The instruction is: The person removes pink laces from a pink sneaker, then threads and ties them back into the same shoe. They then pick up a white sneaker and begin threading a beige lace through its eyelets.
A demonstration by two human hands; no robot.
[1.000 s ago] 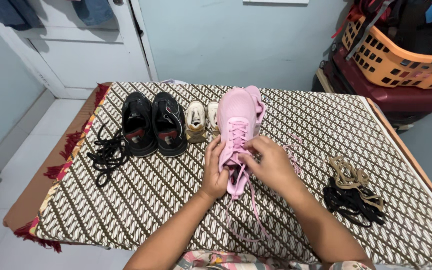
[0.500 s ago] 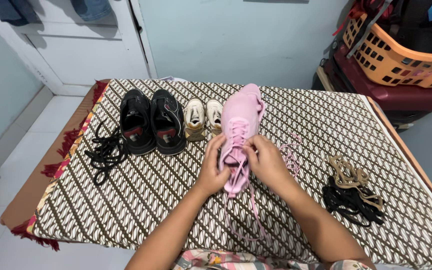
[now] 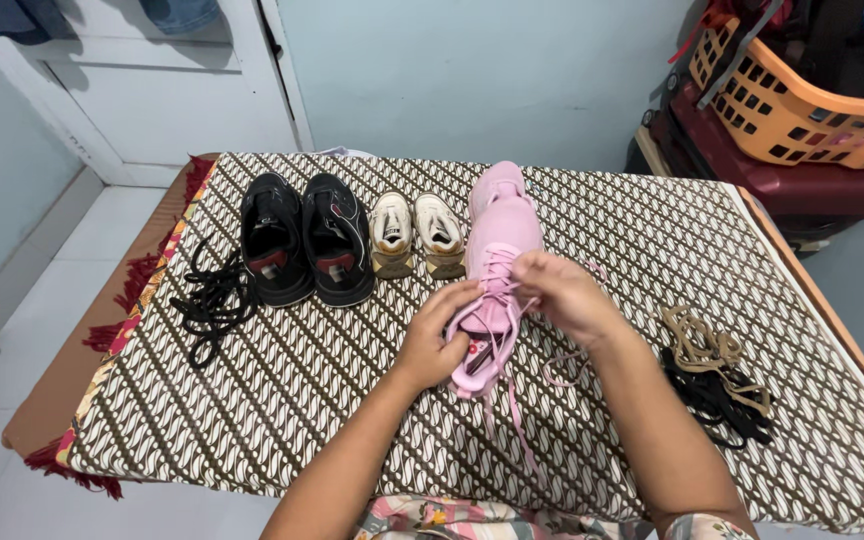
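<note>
Looks like a room in someone's home: a low counter (image 3: 282,400) under a patterned cloth, tiled floor (image 3: 12,330) left of it, white door (image 3: 152,90) behind, laundry basket (image 3: 802,110) on a suitcase (image 3: 802,195) to its right.

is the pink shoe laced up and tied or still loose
Loose, not tied. The pink shoe has lace through its eyelets, but the lace ends trail free over the cloth while both hands work it.

a pink sneaker (image 3: 497,260) with pink laces (image 3: 512,420) is showing at the centre. at nine o'clock a black pair of shoes (image 3: 304,240) is showing red tongue patches, beside small cream shoes (image 3: 414,235). the counter (image 3: 282,380) is wearing a brown-and-white wave-patterned cloth; at three o'clock tan laces (image 3: 697,345) are lying over black ones (image 3: 717,400).
</note>
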